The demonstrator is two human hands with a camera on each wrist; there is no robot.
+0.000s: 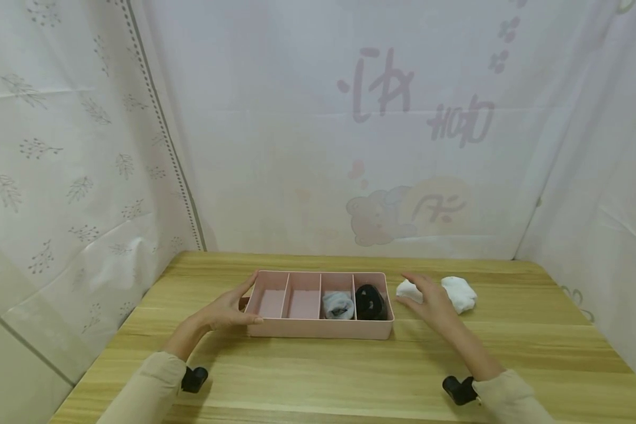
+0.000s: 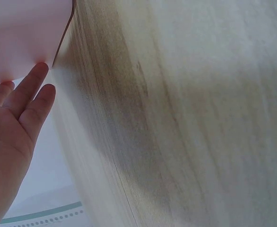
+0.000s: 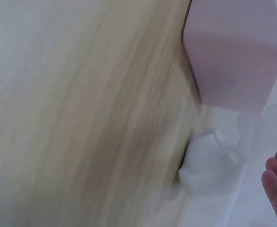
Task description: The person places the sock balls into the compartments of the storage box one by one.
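A long pink divided box [image 1: 318, 329] stands on the table. My left hand [image 1: 224, 311] holds its left end, the thumb along the front rim and the index finger at the back corner; its other fingers touch the end wall in the left wrist view. A rolled grey sock [image 1: 338, 305] fills the third compartment from the left, a rolled black sock [image 1: 370, 302] the rightmost one. Right of the box, my right hand [image 1: 433, 301] holds nothing, thumb and fingers apart, close to a white balled sock [image 1: 408, 289] that it partly covers. Another white balled sock [image 1: 460, 294] lies farther right.
The wood-patterned table [image 1: 318, 383] carries everything. Pale printed cloth [image 1: 275, 147] hangs behind it and on both sides. The two left compartments [image 1: 303, 297] show bare pink floors. Black wrist devices [image 1: 194, 380] sit at both sleeves.
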